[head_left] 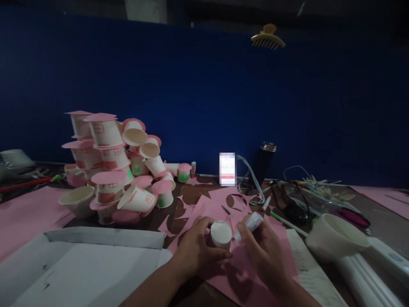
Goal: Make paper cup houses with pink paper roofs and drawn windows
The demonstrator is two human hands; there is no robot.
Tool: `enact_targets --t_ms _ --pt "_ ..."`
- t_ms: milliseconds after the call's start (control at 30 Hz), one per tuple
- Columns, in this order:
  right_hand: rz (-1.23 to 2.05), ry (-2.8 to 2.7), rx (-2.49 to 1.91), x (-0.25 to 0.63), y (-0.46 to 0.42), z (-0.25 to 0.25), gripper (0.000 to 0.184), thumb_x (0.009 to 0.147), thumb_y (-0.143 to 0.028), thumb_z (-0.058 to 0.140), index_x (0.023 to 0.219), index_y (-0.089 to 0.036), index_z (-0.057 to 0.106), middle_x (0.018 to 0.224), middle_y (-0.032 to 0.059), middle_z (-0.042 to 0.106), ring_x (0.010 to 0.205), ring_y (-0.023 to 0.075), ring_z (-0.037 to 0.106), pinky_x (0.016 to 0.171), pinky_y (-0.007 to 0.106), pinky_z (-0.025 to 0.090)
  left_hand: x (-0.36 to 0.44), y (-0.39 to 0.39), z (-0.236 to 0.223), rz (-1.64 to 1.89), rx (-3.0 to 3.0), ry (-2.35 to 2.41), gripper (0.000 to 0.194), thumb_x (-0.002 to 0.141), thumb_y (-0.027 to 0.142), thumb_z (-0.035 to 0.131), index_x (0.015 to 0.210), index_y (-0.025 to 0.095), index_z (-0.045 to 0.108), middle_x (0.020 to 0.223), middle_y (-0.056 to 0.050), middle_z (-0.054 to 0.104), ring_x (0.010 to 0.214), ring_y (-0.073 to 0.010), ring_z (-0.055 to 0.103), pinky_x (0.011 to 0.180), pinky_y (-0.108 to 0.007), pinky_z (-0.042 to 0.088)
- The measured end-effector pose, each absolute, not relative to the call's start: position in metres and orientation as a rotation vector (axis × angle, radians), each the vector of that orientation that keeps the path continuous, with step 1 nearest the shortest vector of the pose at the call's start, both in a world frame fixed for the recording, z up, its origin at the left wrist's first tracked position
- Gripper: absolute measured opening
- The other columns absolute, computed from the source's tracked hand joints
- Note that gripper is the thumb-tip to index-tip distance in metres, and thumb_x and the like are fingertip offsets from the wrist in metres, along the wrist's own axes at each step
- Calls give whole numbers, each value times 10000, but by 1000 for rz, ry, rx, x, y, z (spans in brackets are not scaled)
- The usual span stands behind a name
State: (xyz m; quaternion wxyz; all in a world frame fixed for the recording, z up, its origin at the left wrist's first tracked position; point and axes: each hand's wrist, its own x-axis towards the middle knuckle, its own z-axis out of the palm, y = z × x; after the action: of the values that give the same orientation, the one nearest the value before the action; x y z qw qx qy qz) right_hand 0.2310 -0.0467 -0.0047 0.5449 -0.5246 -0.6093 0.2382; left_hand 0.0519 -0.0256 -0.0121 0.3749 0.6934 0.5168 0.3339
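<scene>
My left hand (195, 244) is closed around a small white paper cup (221, 234), its pale round end facing up. A white tube that looks like a glue stick (252, 223) is gripped in my right hand (263, 251), tilted with its lower end close to the cup. Whether that end touches the cup I cannot tell. Beneath both hands lies pink paper (207, 211) with shapes cut out of it. To the left stands a pile of paper cups (107, 132) with pink paper discs on them, several bearing drawn red windows or green patches.
An open white box (96, 264) takes up the front left. At the back stand a bright, blurred-out screen (227, 169) and a dark bottle (263, 166). A white bowl-like container (335, 236), a green-tipped pen (287, 223) and cables lie to the right. A blue partition (191, 94) rises behind.
</scene>
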Motion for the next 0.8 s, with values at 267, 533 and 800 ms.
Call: enact_targets --t_ms 267,533,800 --pt "641 -1423 -1212 228 -44 -3 225 865 -416 595 819 -198 567 682 -13 585 613 146 546 573 246 458 51 -27 -18 845 1682 1248 557 516 369 849 1000 227 613 1012 -16 643 876 -206 572 707 -268 413" --pt "611 -1455 -1222 226 -45 -1 235 842 -425 623 820 -195 585 688 -5 601 602 145 554 561 237 466 51 -29 -13 854 1678 1274 562 498 407 855 971 237 601 993 2 644 866 -204 570 701 -267 404" --pt "718 -1429 -1158 225 -47 -2 248 802 -423 674 860 -192 607 726 1 631 634 145 579 590 240 480 53 -28 -13 907 1709 1275 556 527 389 832 1024 242 632 1024 -19 636 880 -211 574 734 -284 427"
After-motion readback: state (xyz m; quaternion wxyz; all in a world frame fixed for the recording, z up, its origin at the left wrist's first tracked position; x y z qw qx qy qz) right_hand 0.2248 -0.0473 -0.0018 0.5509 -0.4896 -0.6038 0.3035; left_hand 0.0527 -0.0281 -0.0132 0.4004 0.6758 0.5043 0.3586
